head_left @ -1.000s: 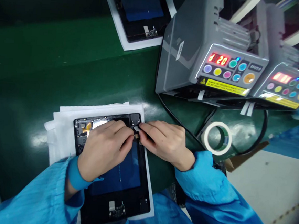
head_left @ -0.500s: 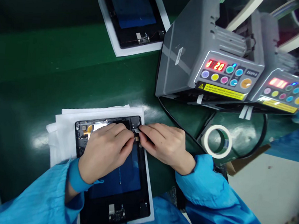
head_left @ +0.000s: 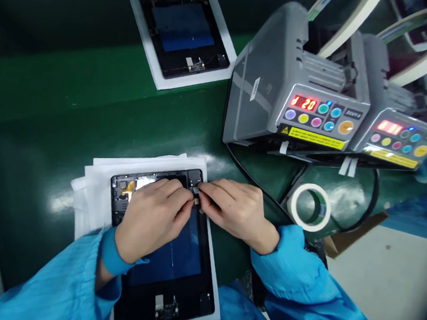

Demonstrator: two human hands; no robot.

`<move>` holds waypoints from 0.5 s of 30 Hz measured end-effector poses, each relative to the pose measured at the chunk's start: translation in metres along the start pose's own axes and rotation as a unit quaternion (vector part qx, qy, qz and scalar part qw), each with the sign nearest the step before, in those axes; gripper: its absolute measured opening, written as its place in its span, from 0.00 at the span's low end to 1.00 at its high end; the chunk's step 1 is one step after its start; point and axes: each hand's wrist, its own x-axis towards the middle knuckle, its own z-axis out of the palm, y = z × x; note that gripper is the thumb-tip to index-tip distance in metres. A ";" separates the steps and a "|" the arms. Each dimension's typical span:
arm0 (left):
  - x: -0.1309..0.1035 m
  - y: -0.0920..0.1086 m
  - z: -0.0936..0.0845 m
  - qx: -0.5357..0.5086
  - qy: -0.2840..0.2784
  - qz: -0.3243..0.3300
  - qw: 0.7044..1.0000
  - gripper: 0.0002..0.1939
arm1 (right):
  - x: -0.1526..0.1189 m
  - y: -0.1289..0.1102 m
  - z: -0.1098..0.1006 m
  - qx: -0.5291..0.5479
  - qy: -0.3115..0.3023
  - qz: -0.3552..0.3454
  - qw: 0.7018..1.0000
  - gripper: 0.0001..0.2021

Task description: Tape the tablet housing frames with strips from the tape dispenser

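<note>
An opened tablet [head_left: 204,282] with its dark inner frame, blue panel and small circuit boards lies on stacked white sheets [head_left: 96,190]. My left hand [head_left: 155,214] reaches across its upper part, with thumb and fingertips pinched together near the top right corner; what they hold is hidden. My right hand [head_left: 235,211] comes in from the right, thumb and forefinger closed at that same corner. Between the two sets of fingertips shows a small grey piece [head_left: 196,190], apparently gripped at its edge by the right fingers. A blue band circles my left wrist.
Two grey tape dispensers [head_left: 259,94] with lit displays stand at the upper right. A roll of white tape [head_left: 294,206] lies below them beside a black cable [head_left: 247,175]. Another opened tablet [head_left: 217,42] rests on a white sheet [head_left: 158,80] at the back.
The view has shifted slightly, so the bench items sit a little lower in the picture. Both hands keep almost the same pinched pose at the tablet's corner.
</note>
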 end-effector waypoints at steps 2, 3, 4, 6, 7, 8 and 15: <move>0.000 0.000 0.000 0.000 0.000 0.001 1.000 0.08 | 0.000 0.000 0.000 0.000 -0.001 0.001 1.000 0.07; 0.000 0.001 0.000 0.000 -0.001 0.001 1.000 0.08 | 0.000 0.000 0.000 0.001 -0.002 0.002 1.000 0.07; 0.000 0.001 0.000 -0.001 -0.002 0.000 1.000 0.08 | 0.000 -0.001 0.000 0.002 -0.002 0.003 1.000 0.07; 0.000 0.001 0.000 -0.002 -0.001 0.000 1.000 0.08 | 0.000 -0.001 0.000 0.006 -0.003 0.005 1.000 0.07; 0.000 0.001 0.001 -0.002 -0.001 0.000 1.000 0.08 | 0.000 -0.001 0.000 0.009 -0.004 0.006 1.000 0.07; 0.000 0.001 0.001 -0.003 -0.001 0.000 1.000 0.09 | 0.000 -0.001 0.000 0.012 -0.006 0.007 1.000 0.07; -0.001 0.000 0.000 0.000 -0.005 -0.001 1.000 0.08 | 0.000 0.000 0.000 0.017 -0.014 0.000 1.000 0.07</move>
